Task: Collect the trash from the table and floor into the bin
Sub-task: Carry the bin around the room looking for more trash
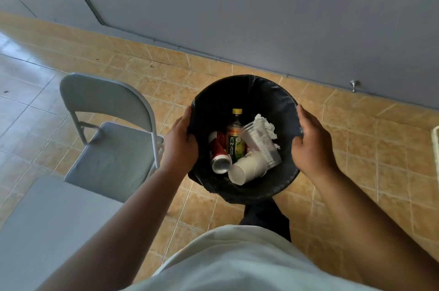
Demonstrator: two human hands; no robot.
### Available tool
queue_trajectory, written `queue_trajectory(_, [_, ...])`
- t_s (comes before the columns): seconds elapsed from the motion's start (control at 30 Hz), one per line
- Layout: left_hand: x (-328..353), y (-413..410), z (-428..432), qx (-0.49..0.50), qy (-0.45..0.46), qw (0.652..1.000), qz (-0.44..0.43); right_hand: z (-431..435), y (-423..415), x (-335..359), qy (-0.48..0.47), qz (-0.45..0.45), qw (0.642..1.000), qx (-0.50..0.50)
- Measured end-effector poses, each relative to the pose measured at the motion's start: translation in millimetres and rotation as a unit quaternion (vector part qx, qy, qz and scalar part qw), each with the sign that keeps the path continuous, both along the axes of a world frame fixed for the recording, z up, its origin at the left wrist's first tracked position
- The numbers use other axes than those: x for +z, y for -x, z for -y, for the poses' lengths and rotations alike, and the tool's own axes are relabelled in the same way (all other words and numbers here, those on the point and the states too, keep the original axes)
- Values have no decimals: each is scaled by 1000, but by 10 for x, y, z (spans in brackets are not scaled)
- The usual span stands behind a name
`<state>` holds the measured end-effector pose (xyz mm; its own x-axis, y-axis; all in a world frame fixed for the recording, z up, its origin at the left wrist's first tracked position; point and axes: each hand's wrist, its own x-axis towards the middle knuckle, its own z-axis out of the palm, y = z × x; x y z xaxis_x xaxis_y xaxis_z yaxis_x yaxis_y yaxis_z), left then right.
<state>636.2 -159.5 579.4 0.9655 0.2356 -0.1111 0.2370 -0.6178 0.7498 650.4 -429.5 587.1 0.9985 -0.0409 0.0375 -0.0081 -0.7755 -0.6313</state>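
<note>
A round bin (247, 86) lined with a black bag sits in front of me over the tiled floor. My left hand (181, 142) grips its left rim and my right hand (311, 142) grips its right rim. Inside lie a red can (219, 152), a green-labelled bottle with a yellow cap (235, 138), white paper cups (247, 168), a clear plastic cup (260, 142) and crumpled tissue (264, 124).
A grey folding chair (111, 129) stands left of the bin. A grey table corner (47, 224) is at the lower left. A grey wall (261, 17) with a small door stop (354, 84) runs behind. A white object's edge (436, 141) shows at the far right.
</note>
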Motion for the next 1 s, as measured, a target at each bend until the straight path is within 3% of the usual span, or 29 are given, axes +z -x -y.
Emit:
queue_trajectory(0.3, [234,-1323,127,130,3,991,14,-49,-2059,171,23,18,989,148])
queue_trajectory(0.5, [249,-2002,-157,221,21,975,5,-515,-3168,298,45,8,973,228])
queue_trajectory(1.0, [135,-3923,-2237,319,51,946,34,-2903,-5489,243,62,30,948,312])
